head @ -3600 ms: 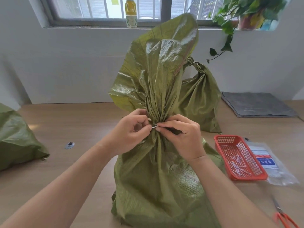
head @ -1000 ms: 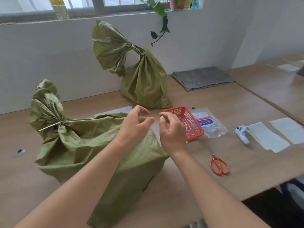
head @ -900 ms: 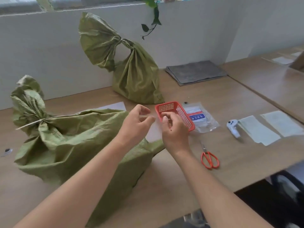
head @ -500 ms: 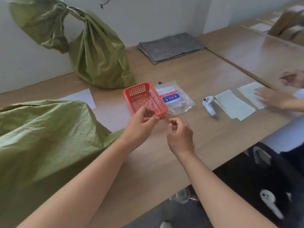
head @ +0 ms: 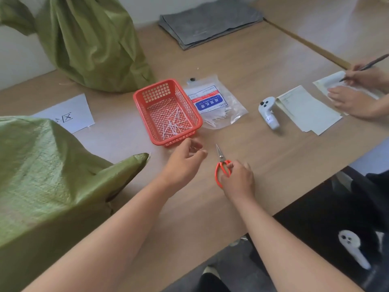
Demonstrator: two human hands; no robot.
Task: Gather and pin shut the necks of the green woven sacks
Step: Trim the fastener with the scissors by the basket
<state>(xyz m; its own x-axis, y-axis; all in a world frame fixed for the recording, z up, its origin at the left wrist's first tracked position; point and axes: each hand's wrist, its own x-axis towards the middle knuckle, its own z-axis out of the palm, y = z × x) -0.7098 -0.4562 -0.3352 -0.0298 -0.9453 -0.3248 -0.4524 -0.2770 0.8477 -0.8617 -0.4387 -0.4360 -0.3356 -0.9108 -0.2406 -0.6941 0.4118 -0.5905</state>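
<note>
Head view: I see my right hand (head: 237, 180) resting on the orange handles of the scissors (head: 221, 159), fingers curled over the loops. I cannot tell whether a finger passes through a loop. The scissors lie flat on the table (head: 273, 49), long axis running near-to-far, blades pointing far and slightly left, handles toward me. My left hand (head: 183, 161) hovers just left of the blades, relaxed and half open, holding nothing.

The near sack (head: 46, 175) lies at the near left, well apart from the scissors; its neck is outside the frame. The far sack (head: 90, 45) stands at the far left. White cable ties (head: 172, 125) lie loose in the red basket (head: 179, 137), just beyond my left hand, with a packet (head: 212, 102) of more ties to its right.

Judgement: the step in hand is picking up the scissors. The near sack lies to the left of both hands and the left hand is the nearer one, so the right hand must carry the scissors leftward across the table, blades kept clear of the left hand.
</note>
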